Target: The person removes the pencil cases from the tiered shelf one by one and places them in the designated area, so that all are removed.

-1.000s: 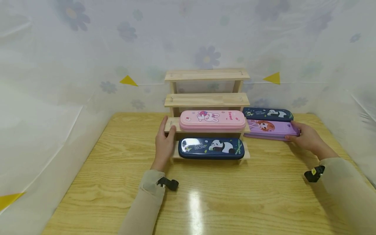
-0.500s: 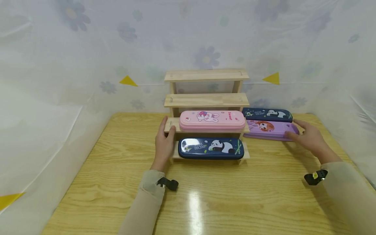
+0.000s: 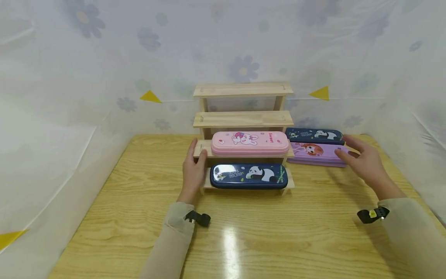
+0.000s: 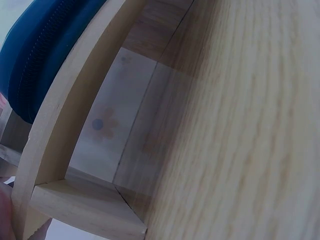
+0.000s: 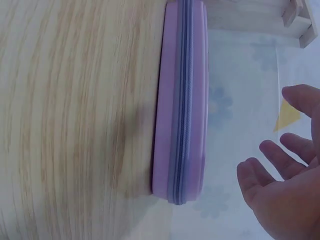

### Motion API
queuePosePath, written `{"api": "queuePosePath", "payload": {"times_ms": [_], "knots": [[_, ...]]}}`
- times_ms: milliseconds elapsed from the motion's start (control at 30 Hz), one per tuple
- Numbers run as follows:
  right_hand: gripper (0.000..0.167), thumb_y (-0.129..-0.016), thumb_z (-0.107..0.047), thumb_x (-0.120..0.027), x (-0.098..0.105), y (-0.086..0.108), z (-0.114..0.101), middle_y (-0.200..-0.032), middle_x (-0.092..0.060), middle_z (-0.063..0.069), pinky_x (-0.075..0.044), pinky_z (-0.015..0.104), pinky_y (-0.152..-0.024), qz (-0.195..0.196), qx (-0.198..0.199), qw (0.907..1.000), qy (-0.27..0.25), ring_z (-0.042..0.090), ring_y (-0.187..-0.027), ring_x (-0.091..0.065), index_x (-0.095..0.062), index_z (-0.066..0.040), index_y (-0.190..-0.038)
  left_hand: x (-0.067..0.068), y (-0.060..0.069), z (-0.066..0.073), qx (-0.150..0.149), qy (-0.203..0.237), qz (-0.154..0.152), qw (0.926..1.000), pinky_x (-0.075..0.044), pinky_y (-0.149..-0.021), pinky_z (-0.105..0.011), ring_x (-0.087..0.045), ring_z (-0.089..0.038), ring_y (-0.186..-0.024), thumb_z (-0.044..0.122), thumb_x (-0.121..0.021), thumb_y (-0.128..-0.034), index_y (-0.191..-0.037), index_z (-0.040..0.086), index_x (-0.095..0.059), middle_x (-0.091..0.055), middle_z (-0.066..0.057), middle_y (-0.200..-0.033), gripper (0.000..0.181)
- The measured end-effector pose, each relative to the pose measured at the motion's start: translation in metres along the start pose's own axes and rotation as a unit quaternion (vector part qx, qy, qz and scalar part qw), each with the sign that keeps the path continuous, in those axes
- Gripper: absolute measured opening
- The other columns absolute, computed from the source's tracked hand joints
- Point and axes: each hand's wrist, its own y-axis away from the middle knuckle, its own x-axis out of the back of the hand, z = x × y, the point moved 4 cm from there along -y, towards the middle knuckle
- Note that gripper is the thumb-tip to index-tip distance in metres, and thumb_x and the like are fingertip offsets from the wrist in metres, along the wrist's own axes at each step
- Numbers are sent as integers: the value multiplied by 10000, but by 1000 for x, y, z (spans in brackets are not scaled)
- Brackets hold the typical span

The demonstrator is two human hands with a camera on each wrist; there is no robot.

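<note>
At the right of the head view, the purple case (image 3: pixel 324 157) lies face up on the surface (image 3: pixel 122 193), its left end close by the rack (image 3: pixel 244 118); whether they touch cannot be told. The right hand (image 3: pixel 366 162) is poised at the case's right end, thumb and fingers spread, gripping nothing. Thumb on the near long side and fingers on the far one would likely give a sound hold, but the rear panda case (image 3: pixel 315 135) lies directly behind, leaving fingertips little room. Drawing the purple case forward a touch might help. The left hand (image 3: pixel 193 174) rests against the rack's left end, fingers nearly straight, holding no case; light pressure there should steady the rack. The pink case (image 3: pixel 250 142) lies on one board, the front panda case (image 3: pixel 249 176) on the lowest.

The left wrist view shows the rack's end and a blue case's edge, with only a sliver of the hand.

The right wrist view shows the purple case's long side with its zip (image 5: pixel 182 110), and loosely bent fingers apart from it. That lid looks slick, so gripping lower, on the body, seems safer.
</note>
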Motion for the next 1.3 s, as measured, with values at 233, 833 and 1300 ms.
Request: {"api": "queuePosePath", "payload": {"times_ms": [233, 833, 1300], "knots": [[682, -971, -319, -634, -6, 4, -13, -1513, -378, 222, -411, 11, -816, 60, 342, 9991, -239, 304, -1331, -453, -318, -195, -1563, 1, 0, 1, 12, 48, -7, 10000, -242, -1172, -381, -315, -178, -1423, 450, -483, -1023, -1556, 311, -306, -327, 32, -1575, 578], [663, -935, -28, -662, -28, 8, -49, -1447, -472, 26, -481, 96, -849, 177, 1189, 9860, -1157, 23, -1224, -505, -388, -145, -1527, 1, 0, 1, -73, -17, -25, 10000, -250, -1170, -389, -320, -194, -1422, 438, -480, -1027, -1560, 284, -305, -331, 8, -1575, 582], [680, -896, 64, -670, -52, 6, -83, -1434, -465, 73, -452, 121, -933, -42, 1905, 9705, -1479, 33, -1195, -533, -418, -108, -1505, 1, 1, 2, 12, 6, 7, 10000, -240, -1173, -395, -321, -196, -1421, 433, -488, -1024, -1561, 264, -311, -335, 18, -1573, 590]]}}
